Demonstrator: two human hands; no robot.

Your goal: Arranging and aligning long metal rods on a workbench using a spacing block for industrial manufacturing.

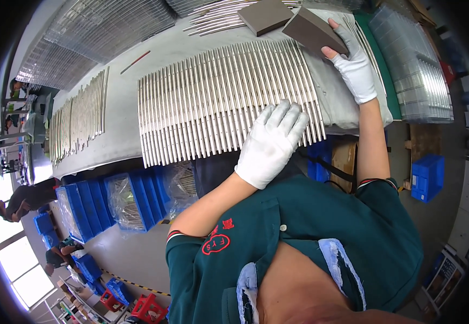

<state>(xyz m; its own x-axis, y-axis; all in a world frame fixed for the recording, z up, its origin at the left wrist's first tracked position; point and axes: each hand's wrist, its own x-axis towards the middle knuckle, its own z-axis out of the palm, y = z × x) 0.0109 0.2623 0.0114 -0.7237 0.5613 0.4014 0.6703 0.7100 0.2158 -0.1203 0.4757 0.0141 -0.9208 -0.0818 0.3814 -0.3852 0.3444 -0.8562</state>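
At the far right corner of a long row of metal rods on pale cloth, holds a brown block in the right hand, clasped between thumb and fingers at its right end. Rests the left hand on the near right part of the row — with fingers extended, grasping nothing. Should handle as stiff and fairly light, with a dry, non-slip face (perhaps apt to chip at the corners); best taken across opposite edges. Looks matte, flat-faced and crisp-edged — much like the second block just beside it. As for the rods, expect slick, rigid lengths, prone to roll; shiny, slender, packed side by side.
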